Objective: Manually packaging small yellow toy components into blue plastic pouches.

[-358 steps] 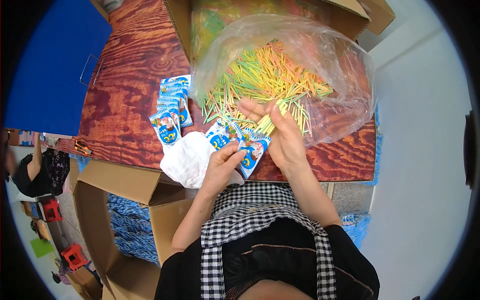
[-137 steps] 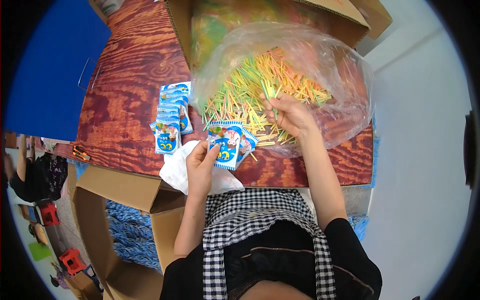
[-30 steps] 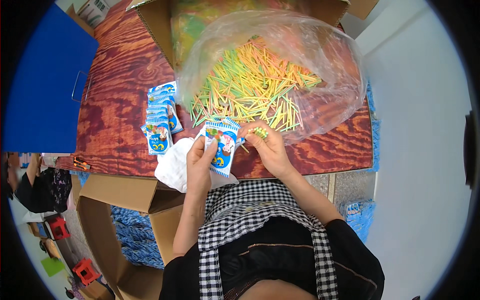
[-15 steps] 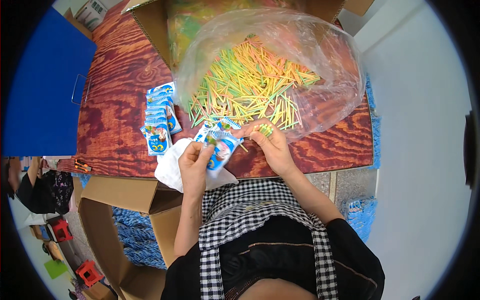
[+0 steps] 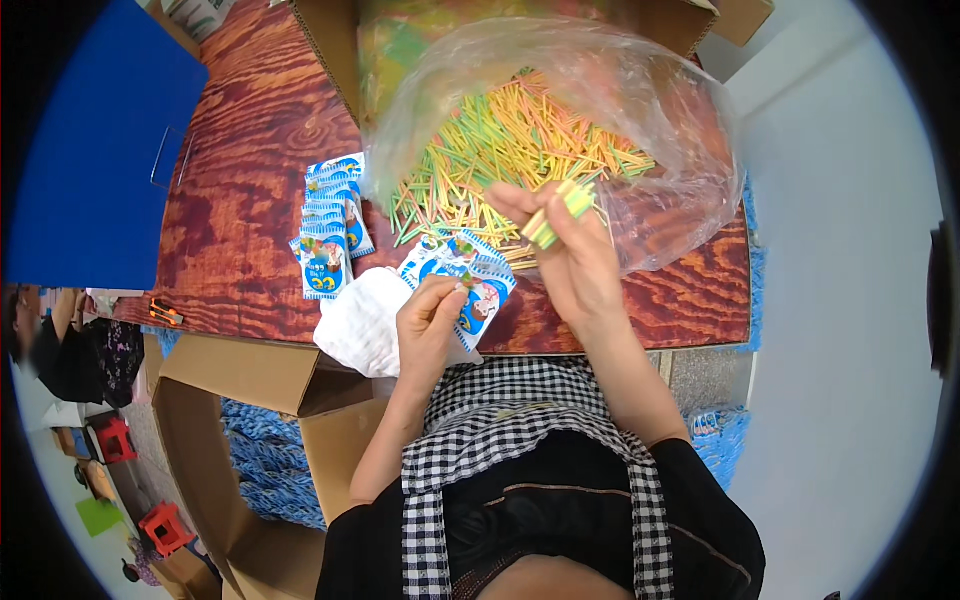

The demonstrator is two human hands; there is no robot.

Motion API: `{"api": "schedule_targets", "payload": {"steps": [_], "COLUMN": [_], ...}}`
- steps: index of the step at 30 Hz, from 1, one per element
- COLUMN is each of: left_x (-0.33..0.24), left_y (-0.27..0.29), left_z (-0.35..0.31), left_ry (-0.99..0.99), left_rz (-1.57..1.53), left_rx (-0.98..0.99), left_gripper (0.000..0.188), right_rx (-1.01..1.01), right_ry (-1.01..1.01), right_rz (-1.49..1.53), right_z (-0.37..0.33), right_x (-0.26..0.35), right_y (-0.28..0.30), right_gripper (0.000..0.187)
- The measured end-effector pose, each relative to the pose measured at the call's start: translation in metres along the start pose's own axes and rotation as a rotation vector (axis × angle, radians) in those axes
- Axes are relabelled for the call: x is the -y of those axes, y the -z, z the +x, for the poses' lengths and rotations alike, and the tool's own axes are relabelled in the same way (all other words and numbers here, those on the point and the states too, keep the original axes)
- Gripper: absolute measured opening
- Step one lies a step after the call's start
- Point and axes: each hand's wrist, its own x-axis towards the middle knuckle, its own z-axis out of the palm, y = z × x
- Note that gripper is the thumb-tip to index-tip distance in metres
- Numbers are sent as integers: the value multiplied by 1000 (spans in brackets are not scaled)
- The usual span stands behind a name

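Observation:
My left hand (image 5: 428, 325) pinches the edge of a small blue-and-white packet (image 5: 488, 298) between thumb and fingers. Its far end overlaps other packets (image 5: 428, 262) lying on the table. In my right hand (image 5: 588, 275) is a short bundle of thin yellow, green and pink sticks (image 5: 550, 222), gripped by the thumb with some fingertips stretched out to the left. The hand is raised in front of a heap of the same loose sticks (image 5: 525, 140), which spills from a clear plastic bag (image 5: 690, 200). A white cloth (image 5: 360, 325) lies beside my left hand.
A row of overlapping packets (image 5: 325, 265) lies left of the bag on the red wood-grain table (image 5: 250, 150). Behind stands a cardboard box (image 5: 335, 50); another open box (image 5: 200, 470) is below the table edge. An orange cutter (image 5: 166, 313) lies at the left, near a blue panel (image 5: 90, 150).
My right hand has risen away from the packets and turned, showing the stick bundle more openly. My left hand has shifted slightly right with its packet, which now lies flatter and clearer. The view has shifted slightly.

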Motion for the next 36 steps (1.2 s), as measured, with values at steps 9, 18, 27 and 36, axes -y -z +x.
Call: {"api": "schedule_targets", "payload": {"steps": [9,18,27,36], "left_x": [0,-2,21,33], "left_y": [-13,-14,-11,-6], "left_z": [-2,-4,-9,-6], "left_ry": [45,-84,29,145], "left_rz": [-79,118,-213,-704], "left_rx": [-50,-74,-9,-17], "left_gripper": [10,7,9,19], "right_rx": [-36,25,226,298], "right_ry": [-145,-247,-230,-203], "right_rz": [-44,-96,-239,-552], "right_z": [-19,-22,-30,-22], "right_x": [-32,-18,-14,1], "right_y": [-5,-15,-1,0], "right_gripper": [23,22,36,57]}}
